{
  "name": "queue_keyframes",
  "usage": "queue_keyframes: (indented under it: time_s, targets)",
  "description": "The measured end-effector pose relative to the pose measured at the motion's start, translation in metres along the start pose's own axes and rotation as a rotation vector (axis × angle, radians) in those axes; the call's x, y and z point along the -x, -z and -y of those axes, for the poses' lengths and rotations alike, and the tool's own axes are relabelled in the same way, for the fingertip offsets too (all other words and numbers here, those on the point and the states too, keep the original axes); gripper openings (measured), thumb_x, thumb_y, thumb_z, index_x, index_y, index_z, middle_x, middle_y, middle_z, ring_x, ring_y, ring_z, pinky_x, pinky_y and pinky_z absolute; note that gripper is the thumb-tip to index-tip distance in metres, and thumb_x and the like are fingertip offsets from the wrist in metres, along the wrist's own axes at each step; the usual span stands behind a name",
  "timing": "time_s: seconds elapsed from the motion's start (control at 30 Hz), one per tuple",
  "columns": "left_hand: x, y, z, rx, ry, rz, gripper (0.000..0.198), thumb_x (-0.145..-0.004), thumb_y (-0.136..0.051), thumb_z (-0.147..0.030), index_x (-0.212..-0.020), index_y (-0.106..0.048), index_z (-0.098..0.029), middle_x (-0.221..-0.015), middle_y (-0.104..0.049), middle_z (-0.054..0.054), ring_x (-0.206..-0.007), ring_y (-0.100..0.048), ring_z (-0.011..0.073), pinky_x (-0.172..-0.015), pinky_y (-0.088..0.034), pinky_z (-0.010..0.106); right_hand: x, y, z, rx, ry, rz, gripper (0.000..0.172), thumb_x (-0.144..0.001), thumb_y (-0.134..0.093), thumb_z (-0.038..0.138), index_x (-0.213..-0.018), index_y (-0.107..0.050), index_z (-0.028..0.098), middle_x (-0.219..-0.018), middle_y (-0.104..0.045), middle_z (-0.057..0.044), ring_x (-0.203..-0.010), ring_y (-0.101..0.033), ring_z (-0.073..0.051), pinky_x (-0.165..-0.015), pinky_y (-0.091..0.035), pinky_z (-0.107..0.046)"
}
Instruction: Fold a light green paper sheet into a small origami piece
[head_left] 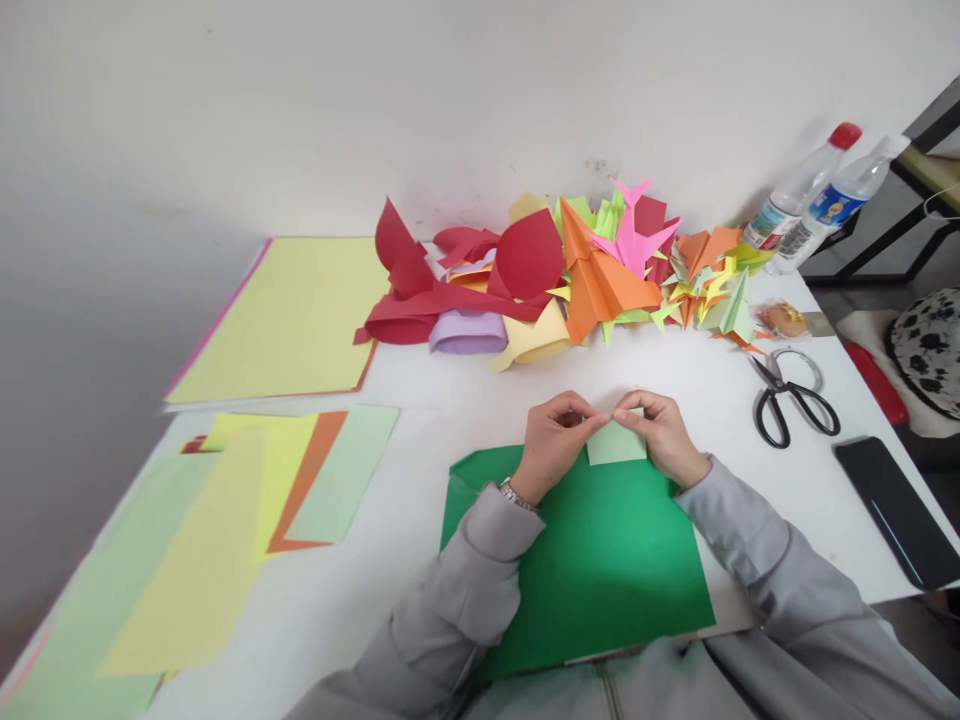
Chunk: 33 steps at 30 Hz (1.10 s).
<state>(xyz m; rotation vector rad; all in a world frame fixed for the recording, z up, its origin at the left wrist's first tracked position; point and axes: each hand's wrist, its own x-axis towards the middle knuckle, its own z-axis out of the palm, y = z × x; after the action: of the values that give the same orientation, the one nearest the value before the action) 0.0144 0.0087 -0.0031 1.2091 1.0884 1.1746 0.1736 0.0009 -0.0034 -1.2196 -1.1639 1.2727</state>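
Note:
Both my hands meet over the far edge of a dark green sheet [600, 560] on the white table [420, 480]. My left hand [553, 440] and my right hand [660, 432] each pinch the top edge of a small pale green folded paper [615, 445] held between them. The fingers of both hands are closed on the paper. A watch shows at my left wrist, and grey sleeves cover both arms.
A heap of folded paper models [570, 275] lies along the wall. Yellow sheets [289, 315] and a fan of loose coloured sheets [225, 520] lie at the left. Scissors [791, 395], a black phone [896, 510] and two bottles [810, 195] are at the right.

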Motion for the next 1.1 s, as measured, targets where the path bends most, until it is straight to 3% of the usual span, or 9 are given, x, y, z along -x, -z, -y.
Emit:
queue_keyframes:
  time_s: [0.33, 0.73, 1.0, 1.1]
  targets:
    - [-0.0014, 0.0000, -0.0040, 0.037, 0.038, -0.071, 0.033, -0.055, -0.083, -0.035, -0.050, -0.057, -0.015, -0.051, -0.050, -0.004, -0.048, -0.038, 0.0069, -0.046, -0.030, 0.022, -0.0007, -0.0030, -0.0019, -0.113, -0.071, -0.083, 0.024, -0.054, -0.084, 0.036, -0.056, -0.066, 0.020, -0.058, -0.061, 0.002, -0.055, -0.049, -0.012, -0.053, -0.039, -0.026]
    - [-0.0030, 0.0027, -0.0016, 0.106, 0.061, -0.070, 0.033, -0.055, -0.083, -0.028, -0.046, -0.054, -0.015, -0.049, -0.048, -0.005, -0.049, -0.040, 0.0069, -0.048, -0.031, 0.022, -0.0011, -0.0007, -0.0065, -0.300, -0.206, -0.065, 0.023, -0.064, -0.078, 0.041, -0.063, -0.072, 0.019, -0.054, -0.062, 0.000, -0.048, -0.049, -0.012, -0.051, -0.039, -0.027]
    - [-0.0027, 0.0038, -0.0033, 0.129, 0.078, 0.005, 0.033, -0.058, -0.082, -0.027, -0.046, -0.054, -0.014, -0.049, -0.046, -0.005, -0.049, -0.038, 0.0063, -0.048, -0.029, 0.022, -0.0010, -0.0002, -0.0055, -0.271, -0.184, -0.111, 0.027, -0.065, -0.077, 0.044, -0.060, -0.069, 0.018, -0.051, -0.058, 0.002, -0.047, -0.045, -0.011, -0.047, -0.036, -0.025]
    - [-0.0027, 0.0052, -0.0043, 0.132, 0.083, 0.026, 0.034, -0.058, -0.082, -0.029, -0.046, -0.054, -0.015, -0.048, -0.045, -0.006, -0.048, -0.037, 0.0063, -0.048, -0.029, 0.023, -0.0011, 0.0018, -0.0042, -0.170, -0.093, -0.078, 0.026, -0.066, -0.076, 0.043, -0.063, -0.070, 0.019, -0.058, -0.062, 0.001, -0.054, -0.049, -0.012, -0.052, -0.040, -0.025]
